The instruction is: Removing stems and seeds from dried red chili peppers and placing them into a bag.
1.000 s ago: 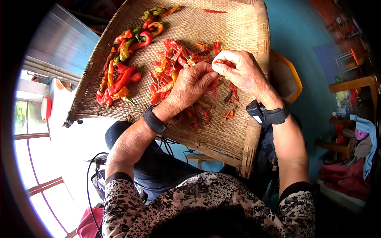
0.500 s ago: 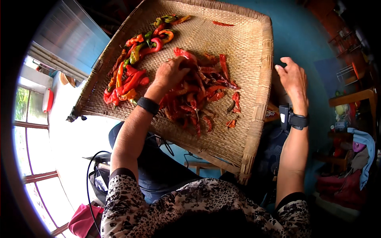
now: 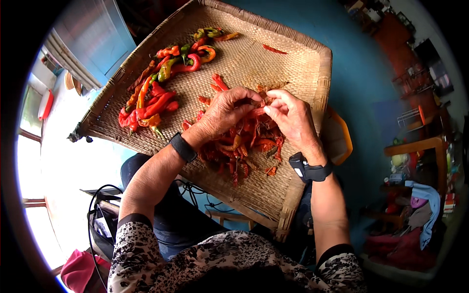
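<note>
A wide woven basket tray point(image 3: 293, 63) rests across my lap. Over its middle, my left hand point(image 3: 229, 110) and my right hand point(image 3: 291, 117) meet fingertip to fingertip. Between them is a red dried chili pepper point(image 3: 257, 111), pinched by both hands and partly hidden by the fingers. Just below lies a heap of dried red chili peppers point(image 3: 234, 151), some torn or wrinkled. Fresher peppers, red, orange and green point(image 3: 156, 105), form a separate pile along the tray's left side.
One thin red pepper point(image 3: 274, 49) lies apart near the tray's far edge. A yellow-rimmed container point(image 3: 344, 134) shows beyond the right side. At lower left stands a dark bag point(image 3: 105, 222) with a black cable; a wooden chair point(image 3: 420, 146) with cloths is at right.
My right hand has come in from beyond the tray's right edge to meet the left. My left hand has moved right, and a red pepper is now pinched between them.
</note>
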`<action>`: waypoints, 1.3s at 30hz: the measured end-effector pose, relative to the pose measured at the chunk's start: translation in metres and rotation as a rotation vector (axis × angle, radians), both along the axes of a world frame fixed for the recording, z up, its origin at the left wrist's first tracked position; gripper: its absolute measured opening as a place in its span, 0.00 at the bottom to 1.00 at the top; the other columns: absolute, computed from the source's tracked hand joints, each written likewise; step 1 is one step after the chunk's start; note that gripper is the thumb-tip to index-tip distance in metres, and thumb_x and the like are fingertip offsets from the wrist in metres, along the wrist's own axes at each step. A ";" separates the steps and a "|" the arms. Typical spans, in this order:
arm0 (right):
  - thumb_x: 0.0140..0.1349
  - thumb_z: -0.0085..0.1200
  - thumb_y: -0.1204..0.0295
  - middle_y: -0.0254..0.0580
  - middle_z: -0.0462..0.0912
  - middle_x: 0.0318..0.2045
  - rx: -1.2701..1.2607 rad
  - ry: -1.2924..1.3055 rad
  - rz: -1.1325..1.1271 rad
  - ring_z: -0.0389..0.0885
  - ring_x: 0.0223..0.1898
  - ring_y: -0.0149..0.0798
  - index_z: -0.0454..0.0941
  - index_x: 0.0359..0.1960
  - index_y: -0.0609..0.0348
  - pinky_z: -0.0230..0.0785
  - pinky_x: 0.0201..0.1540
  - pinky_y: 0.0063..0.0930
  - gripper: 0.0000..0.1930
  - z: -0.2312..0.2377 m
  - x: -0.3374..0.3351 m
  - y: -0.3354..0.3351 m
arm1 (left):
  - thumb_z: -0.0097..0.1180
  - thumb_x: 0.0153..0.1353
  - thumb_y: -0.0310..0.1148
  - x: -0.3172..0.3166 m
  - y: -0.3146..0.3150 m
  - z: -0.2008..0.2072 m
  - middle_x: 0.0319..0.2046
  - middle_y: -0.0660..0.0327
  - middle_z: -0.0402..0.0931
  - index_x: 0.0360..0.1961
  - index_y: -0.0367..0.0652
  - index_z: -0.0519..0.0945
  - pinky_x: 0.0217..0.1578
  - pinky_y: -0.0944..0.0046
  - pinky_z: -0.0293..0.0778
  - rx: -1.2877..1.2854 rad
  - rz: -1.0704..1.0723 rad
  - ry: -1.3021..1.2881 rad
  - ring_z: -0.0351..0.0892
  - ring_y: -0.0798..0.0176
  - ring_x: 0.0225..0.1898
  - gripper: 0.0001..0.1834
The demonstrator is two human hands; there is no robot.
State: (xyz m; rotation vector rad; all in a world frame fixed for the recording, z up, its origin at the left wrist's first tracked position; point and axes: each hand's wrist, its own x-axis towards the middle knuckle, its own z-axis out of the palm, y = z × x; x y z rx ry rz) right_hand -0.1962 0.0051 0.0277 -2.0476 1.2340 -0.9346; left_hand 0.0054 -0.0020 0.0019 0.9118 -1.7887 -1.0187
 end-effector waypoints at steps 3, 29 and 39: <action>0.58 0.59 0.70 0.39 0.78 0.24 -0.014 -0.113 -0.064 0.76 0.27 0.30 0.73 0.41 0.62 0.69 0.30 0.25 0.13 0.003 0.005 -0.002 | 0.56 0.57 0.23 -0.001 0.000 -0.001 0.35 0.59 0.79 0.39 0.41 0.78 0.41 0.63 0.75 -0.137 -0.003 -0.006 0.80 0.59 0.40 0.08; 0.56 0.58 0.74 0.41 0.82 0.34 0.093 0.012 -0.108 0.80 0.35 0.31 0.75 0.47 0.61 0.73 0.38 0.24 0.16 0.033 -0.028 0.022 | 0.55 0.60 0.22 0.002 0.000 -0.007 0.37 0.68 0.75 0.46 0.43 0.71 0.39 0.74 0.76 0.449 -0.201 0.497 0.77 0.74 0.37 0.13; 0.57 0.56 0.80 0.37 0.80 0.25 0.023 -0.206 0.044 0.80 0.28 0.28 0.76 0.35 0.62 0.71 0.31 0.20 0.05 0.011 0.021 0.007 | 0.57 0.61 0.28 0.004 -0.002 -0.003 0.33 0.68 0.77 0.42 0.40 0.73 0.36 0.75 0.74 0.406 -0.267 0.503 0.76 0.76 0.34 0.10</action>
